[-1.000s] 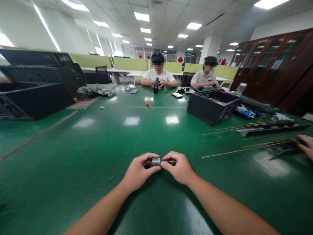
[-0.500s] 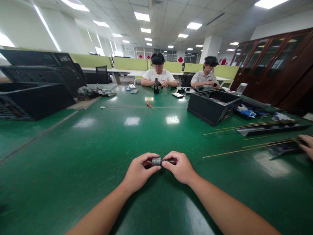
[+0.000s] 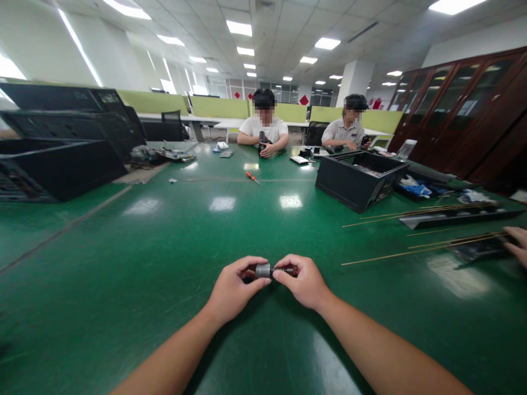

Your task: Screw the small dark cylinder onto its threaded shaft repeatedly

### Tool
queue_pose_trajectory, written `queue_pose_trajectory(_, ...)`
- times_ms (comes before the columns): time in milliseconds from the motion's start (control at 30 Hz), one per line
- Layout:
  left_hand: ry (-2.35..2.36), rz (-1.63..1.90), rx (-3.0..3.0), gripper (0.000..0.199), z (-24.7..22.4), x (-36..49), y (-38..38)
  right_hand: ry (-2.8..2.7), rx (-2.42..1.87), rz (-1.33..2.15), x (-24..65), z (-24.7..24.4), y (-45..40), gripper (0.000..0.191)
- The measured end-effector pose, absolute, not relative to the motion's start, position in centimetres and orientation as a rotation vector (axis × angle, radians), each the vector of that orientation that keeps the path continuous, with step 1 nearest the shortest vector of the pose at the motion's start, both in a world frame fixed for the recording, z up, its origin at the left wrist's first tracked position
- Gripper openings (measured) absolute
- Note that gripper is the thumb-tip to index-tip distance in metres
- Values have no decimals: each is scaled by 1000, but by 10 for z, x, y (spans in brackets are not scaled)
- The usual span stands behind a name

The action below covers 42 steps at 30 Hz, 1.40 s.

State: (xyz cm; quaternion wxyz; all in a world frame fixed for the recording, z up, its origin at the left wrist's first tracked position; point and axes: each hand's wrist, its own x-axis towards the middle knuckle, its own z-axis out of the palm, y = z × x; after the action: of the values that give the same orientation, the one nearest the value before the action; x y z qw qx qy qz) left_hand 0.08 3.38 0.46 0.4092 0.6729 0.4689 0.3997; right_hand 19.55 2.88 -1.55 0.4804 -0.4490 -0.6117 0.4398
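Note:
Just above the green tabletop (image 3: 185, 241), my left hand (image 3: 230, 291) pinches a grey metal cylinder (image 3: 263, 271) between thumb and fingers. A thin, dark, ridged shaft (image 3: 283, 270) sticks out of the cylinder's right side. My right hand (image 3: 307, 285) is closed on that shaft, its thumb and fingertips close to the cylinder. The fingers hide the shaft's far end and part of the cylinder's left end, so I cannot tell the exact kind of part.
An orange screwdriver (image 3: 252, 176) lies farther out. A black computer case (image 3: 349, 178) stands right of it, with thin brass-coloured rods (image 3: 382, 256) nearer me. Another person's hand (image 3: 516, 241) is at the right edge. Two people sit opposite. More dark cases (image 3: 74, 170) stand left.
My hands and the held part have barely moved. The person opposite has shifted their hands around a black object. The other seated person's hands have moved slightly.

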Motion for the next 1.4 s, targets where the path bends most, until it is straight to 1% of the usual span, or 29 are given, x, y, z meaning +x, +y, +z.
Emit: queue_pose_trajectory(1400, 1156, 1064, 1658, 38, 3, -1, 35, -1490, -1110, 1087, 195, -12, 26, 11)
